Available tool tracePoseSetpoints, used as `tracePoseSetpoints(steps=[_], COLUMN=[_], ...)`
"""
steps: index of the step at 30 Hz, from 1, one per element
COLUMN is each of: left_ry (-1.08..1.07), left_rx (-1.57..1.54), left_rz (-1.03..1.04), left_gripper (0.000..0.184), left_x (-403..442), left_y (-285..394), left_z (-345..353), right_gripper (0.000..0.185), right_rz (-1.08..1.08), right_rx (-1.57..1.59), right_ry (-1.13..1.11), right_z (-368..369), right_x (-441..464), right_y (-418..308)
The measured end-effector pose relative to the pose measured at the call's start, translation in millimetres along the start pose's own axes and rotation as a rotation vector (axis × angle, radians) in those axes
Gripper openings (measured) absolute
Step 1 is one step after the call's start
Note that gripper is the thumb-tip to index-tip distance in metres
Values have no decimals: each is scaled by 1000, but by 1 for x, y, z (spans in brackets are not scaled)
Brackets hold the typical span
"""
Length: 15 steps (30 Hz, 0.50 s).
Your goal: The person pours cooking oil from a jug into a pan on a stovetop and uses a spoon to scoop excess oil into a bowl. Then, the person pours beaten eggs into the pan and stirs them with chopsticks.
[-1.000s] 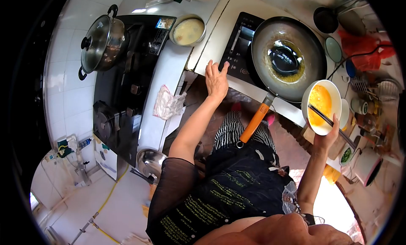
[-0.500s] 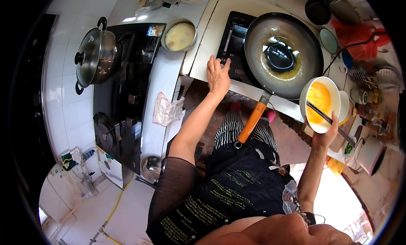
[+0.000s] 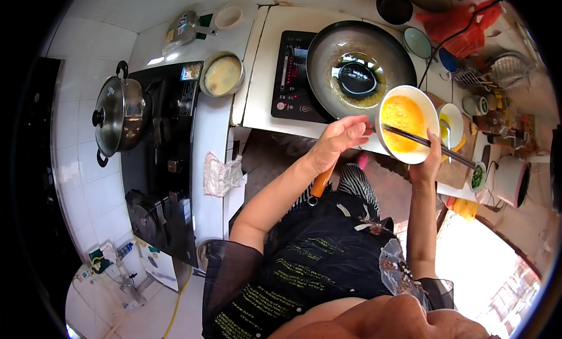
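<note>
My right hand [image 3: 427, 161] holds a white bowl [image 3: 432, 117] of beaten egg [image 3: 400, 119], tilted towards the camera. Dark chopsticks [image 3: 453, 154] lie across the bowl, with my right thumb against them. My left hand [image 3: 342, 141] is open, its fingers stretched towards the bowl's left rim and the chopstick tips. It hovers over the orange handle [image 3: 321, 182] of a large frying pan [image 3: 324, 64], hiding part of that handle. Oil [image 3: 358, 78] pools in the pan, which sits on a black induction cooker [image 3: 287, 75] with red lights showing.
A small pot [image 3: 206, 84] of pale food stands left of the cooker. Further left, a lidded steel pot [image 3: 130, 116] sits on a black gas stove [image 3: 158, 140]. To the right are another white bowl [image 3: 453, 119], a cutting board [image 3: 456, 174] and a dish of chopped greens [image 3: 478, 177].
My left hand has left the cooker's control panel and moved right to the bowl, its fingers now extended. Red panel lights now show. The camera view has shifted; the right hand still holds the bowl.
</note>
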<state>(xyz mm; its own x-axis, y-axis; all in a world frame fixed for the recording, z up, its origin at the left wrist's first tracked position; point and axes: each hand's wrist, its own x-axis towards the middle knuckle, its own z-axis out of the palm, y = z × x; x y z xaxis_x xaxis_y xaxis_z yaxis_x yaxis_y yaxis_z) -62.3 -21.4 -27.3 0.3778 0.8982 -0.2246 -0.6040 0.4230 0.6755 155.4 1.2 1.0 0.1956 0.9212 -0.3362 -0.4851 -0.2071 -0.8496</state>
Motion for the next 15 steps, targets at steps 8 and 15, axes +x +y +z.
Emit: tracePoseSetpoints(steps=[8,15], left_ry=[-30,82], left_rx=[-229,-125], left_rz=[5,56], left_gripper=[53,60], left_x=[5,11], left_y=[-7,5], left_z=[21,34], right_gripper=[41,46], right_rz=[50,26], right_rx=[-90,-143], right_ry=[-187,-286], right_z=[22,32], right_x=[1,27], right_y=[-2,-13])
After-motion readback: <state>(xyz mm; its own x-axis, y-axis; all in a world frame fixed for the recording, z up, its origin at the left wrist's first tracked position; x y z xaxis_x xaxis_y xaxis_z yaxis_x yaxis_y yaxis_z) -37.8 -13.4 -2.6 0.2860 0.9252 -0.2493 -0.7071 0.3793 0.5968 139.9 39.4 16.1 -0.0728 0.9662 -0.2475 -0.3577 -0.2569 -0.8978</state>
